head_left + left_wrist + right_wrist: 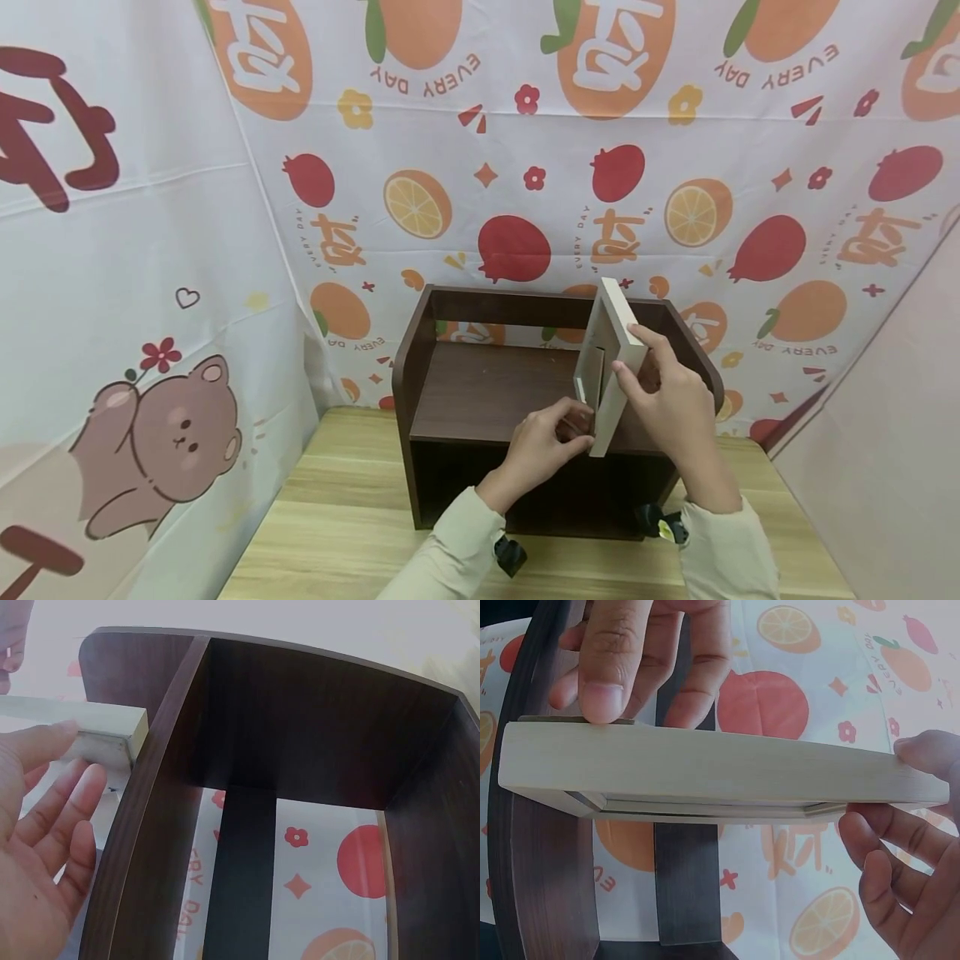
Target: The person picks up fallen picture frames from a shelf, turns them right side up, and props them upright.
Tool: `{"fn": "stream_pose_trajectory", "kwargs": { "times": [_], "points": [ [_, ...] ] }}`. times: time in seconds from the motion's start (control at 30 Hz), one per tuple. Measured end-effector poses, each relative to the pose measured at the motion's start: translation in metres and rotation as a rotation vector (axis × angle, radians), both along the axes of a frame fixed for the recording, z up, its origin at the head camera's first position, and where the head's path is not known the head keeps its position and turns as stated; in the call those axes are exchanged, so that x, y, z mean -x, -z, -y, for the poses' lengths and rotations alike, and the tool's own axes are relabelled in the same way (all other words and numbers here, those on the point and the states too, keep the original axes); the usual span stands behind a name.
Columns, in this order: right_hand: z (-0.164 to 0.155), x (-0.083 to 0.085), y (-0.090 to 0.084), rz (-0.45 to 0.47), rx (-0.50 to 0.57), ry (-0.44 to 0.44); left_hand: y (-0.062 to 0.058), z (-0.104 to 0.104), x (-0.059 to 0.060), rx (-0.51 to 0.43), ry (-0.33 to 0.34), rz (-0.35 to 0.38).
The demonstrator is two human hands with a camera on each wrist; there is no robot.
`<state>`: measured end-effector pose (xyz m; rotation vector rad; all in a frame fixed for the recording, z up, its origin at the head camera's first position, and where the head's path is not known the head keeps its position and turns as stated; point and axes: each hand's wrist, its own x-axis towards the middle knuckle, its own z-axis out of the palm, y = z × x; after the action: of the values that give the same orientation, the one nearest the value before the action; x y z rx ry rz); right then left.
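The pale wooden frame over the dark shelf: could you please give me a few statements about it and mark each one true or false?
1. Both hands hold the pale wooden frame. True: the right hand grips its edge and the left hand holds its lower end.
2. The frame lies flat on the table. False: it is held on edge above the top board of the dark brown shelf unit.
3. The shelf unit stands on a light wooden table. True.
4. The backdrop is plain white. False: it is printed with oranges and red fruit.
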<state>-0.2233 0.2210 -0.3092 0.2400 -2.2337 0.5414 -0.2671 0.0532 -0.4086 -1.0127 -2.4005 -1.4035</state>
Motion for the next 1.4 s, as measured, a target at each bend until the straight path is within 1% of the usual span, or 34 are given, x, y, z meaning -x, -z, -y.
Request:
{"fn": "stream_pose_trajectory", "kwargs": {
  "times": [0.1, 0.3, 0.4, 0.63, 0.83, 1.03, 1.4],
  "points": [
    [-0.001, 0.0, 0.0, 0.001, 0.003, -0.01, 0.0, -0.001, 0.0, 0.002, -0.002, 0.015],
    [-0.001, 0.0, 0.0, 0.0, 0.016, -0.026, -0.003, 0.0, 0.001, 0.012, -0.02, 0.019],
    [0.0, 0.0, 0.001, -0.01, 0.017, -0.03, -0.003, 0.002, 0.001, 0.027, -0.03, -0.001],
    [0.004, 0.003, 0.003, -0.052, 0.014, -0.052, -0.004, 0.016, 0.002, 0.071, -0.068, -0.065],
    [0.007, 0.001, 0.001, -0.054, -0.007, -0.057, -0.005, 0.026, 0.002, 0.087, -0.066, -0.082],
    [0.01, 0.002, -0.001, -0.036, -0.041, -0.067, -0.003, 0.036, 0.004, 0.073, -0.078, -0.105],
    [0.015, 0.006, 0.0, -0.072, -0.08, -0.097, 0.0, 0.051, 0.008, 0.044, -0.109, -0.139]
  ]
}}
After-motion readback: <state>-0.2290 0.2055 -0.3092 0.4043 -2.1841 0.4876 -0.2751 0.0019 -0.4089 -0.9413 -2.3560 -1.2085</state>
